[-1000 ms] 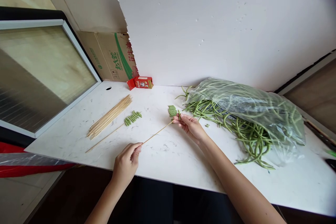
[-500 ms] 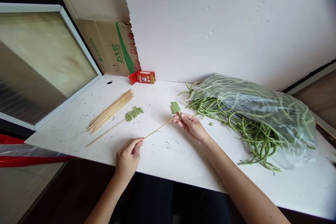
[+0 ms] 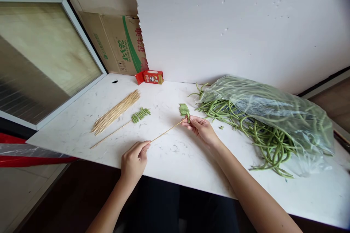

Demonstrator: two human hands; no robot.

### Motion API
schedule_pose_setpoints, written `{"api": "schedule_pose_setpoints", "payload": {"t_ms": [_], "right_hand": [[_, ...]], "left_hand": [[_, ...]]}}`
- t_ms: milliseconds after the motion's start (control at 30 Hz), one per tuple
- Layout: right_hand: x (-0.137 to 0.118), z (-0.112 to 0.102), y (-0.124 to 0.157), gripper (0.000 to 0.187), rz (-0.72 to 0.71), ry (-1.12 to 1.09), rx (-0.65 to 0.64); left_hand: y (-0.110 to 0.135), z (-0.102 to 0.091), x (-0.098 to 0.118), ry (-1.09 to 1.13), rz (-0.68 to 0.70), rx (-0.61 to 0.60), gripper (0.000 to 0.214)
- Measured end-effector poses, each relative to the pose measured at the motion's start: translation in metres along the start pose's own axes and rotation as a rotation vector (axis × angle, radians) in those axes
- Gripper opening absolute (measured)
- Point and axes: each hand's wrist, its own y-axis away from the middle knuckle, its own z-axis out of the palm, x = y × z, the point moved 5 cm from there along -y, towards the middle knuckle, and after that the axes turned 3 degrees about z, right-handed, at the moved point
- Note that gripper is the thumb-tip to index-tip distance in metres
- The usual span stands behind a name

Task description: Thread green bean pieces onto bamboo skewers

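Note:
My left hand [image 3: 134, 159] pinches the near end of a thin bamboo skewer [image 3: 167, 131] that slants up to the right. At its far tip my right hand [image 3: 201, 128] pinches a short green bean piece [image 3: 188, 117] against the point. Just beyond my right fingers lies a small row of cut bean pieces [image 3: 184, 109] on the white marble counter [image 3: 177, 153]. A finished skewer with bean pieces [image 3: 140, 114] threaded on its end lies to the left, beside a bundle of bare skewers [image 3: 116, 111].
A clear plastic bag of long green beans [image 3: 262, 116] fills the counter's right side, with one stray bean bit [image 3: 221, 127] nearby. A small red carton [image 3: 150, 77] and a cardboard box [image 3: 120, 45] stand at the back wall. A glass-topped cabinet [image 3: 41, 62] borders the left.
Both hands stay on the skewer and bean piece in the same grip. The view has drifted, shifting the scene slightly up and right.

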Motion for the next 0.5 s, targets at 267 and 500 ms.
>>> {"api": "schedule_pose_setpoints", "payload": {"t_ms": [267, 500], "right_hand": [[0.0001, -0.0012, -0.0012, 0.036, -0.017, 0.021, 0.002], [-0.0027, 0.0009, -0.0002, 0.038, -0.030, 0.020, -0.001]], "left_hand": [[0.0004, 0.0001, -0.0011, 0.007, -0.001, -0.002, 0.023], [0.0007, 0.0002, -0.0012, 0.003, -0.003, 0.002, 0.023]]}}
